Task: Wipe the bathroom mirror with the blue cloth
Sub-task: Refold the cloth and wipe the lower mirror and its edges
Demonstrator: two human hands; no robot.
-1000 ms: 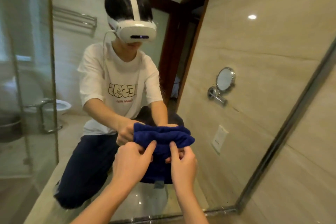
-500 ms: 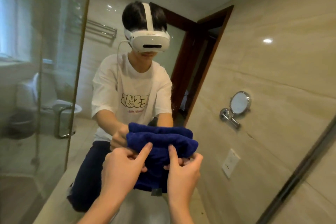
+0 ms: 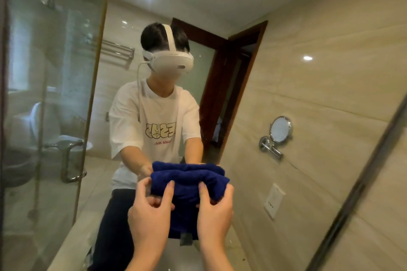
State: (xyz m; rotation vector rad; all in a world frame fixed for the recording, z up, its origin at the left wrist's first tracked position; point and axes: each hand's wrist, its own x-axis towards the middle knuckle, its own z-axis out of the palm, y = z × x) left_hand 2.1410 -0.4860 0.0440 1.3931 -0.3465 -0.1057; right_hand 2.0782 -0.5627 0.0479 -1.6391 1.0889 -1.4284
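Two bare hands are raised before the large frameless bathroom mirror, and a folded, dark blue terry cloth is gripped between them. The left hand is curled on the cloth's left end, with the thumb hooked over its left edge and the forefinger laid up its near face. The right hand is curled on the right end, the forefinger stretched up the near face and the remaining fingers tucked beneath the bundle. The cloth is thus held above and just beyond the knuckles, at the lower middle of the glass; whether it is touching the mirror cannot be told. Its own reflection is seen directly behind it (a second blue roll, slightly higher).

A person in a white printed T-shirt and a white head-mounted visor is reflected in the mirror. A small round chrome shaving mirror on a folding arm and a white wall socket plate are seen on the reflected beige tiled wall, toward the mirror's right edge. A dark metal mirror frame strip runs diagonally at the right.
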